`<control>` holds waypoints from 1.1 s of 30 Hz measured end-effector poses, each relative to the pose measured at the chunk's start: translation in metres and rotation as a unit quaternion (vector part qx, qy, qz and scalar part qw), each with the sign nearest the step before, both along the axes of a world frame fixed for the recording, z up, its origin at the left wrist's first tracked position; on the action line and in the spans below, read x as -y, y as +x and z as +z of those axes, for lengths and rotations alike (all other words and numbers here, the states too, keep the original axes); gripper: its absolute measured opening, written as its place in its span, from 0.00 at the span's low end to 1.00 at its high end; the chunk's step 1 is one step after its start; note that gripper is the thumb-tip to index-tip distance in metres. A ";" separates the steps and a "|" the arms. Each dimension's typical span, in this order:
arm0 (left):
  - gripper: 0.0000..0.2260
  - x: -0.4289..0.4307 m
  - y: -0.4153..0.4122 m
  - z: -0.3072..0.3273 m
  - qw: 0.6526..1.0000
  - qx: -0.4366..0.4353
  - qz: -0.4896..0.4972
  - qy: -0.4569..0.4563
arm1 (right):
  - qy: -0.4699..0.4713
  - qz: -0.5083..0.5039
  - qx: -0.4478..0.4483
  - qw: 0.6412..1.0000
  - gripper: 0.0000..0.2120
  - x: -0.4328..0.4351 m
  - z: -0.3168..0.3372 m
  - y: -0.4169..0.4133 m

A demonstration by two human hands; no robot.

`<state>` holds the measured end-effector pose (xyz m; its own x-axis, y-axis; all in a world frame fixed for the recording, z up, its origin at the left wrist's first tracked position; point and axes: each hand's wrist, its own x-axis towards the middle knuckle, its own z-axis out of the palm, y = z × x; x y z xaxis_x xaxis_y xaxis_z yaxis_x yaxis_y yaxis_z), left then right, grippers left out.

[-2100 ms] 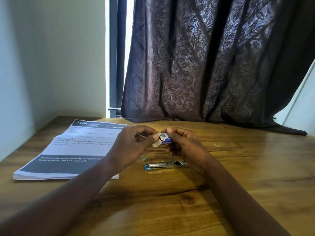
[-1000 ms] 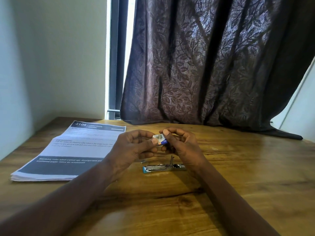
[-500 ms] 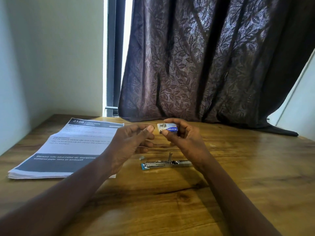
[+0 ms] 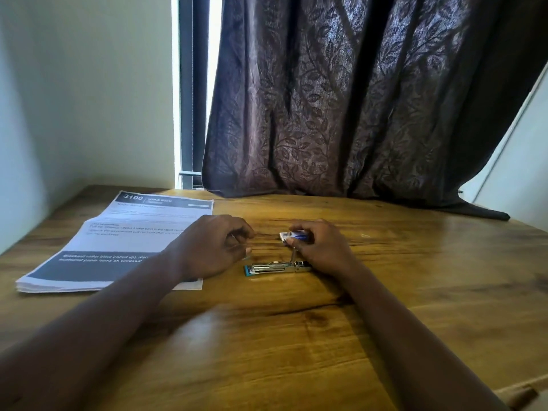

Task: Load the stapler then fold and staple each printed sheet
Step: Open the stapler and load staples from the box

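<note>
A small metal stapler (image 4: 275, 267) with a teal front end lies opened on the wooden table (image 4: 296, 336), its thin top arm standing up. Just behind it, low over the table, my right hand (image 4: 323, 247) is shut on a small white and blue staple box (image 4: 293, 235). My left hand (image 4: 213, 247) sits left of the stapler with its fingers curled together; I cannot tell whether they pinch anything. A stack of printed sheets (image 4: 118, 244) with dark header bands lies flat at the left, and my left wrist covers its near right corner.
A dark patterned curtain (image 4: 355, 114) hangs down onto the table's far edge. A pale wall (image 4: 83, 99) closes the left side, with a window frame (image 4: 189, 114) beside it. The table's near right corner (image 4: 516, 393) shows at the bottom right.
Both hands have drawn apart and dropped toward the table. The right hand brought the staple box down behind the stapler; the left hand moved left toward the paper stack.
</note>
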<state>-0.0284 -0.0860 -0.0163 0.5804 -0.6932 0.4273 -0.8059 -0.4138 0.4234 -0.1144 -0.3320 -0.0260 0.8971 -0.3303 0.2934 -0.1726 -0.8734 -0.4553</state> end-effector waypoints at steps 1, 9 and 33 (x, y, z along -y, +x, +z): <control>0.13 0.000 0.000 -0.001 1.000 0.008 0.002 0.014 | -0.005 -0.001 -0.006 1.000 0.21 0.000 0.001 0.000; 0.10 0.002 -0.002 0.001 0.995 0.052 0.019 0.082 | 0.002 -0.004 0.147 0.989 0.09 -0.005 0.017 -0.022; 0.06 -0.001 -0.008 0.007 0.981 -0.105 -0.019 -0.162 | -0.027 0.111 0.078 0.990 0.10 -0.037 0.012 -0.033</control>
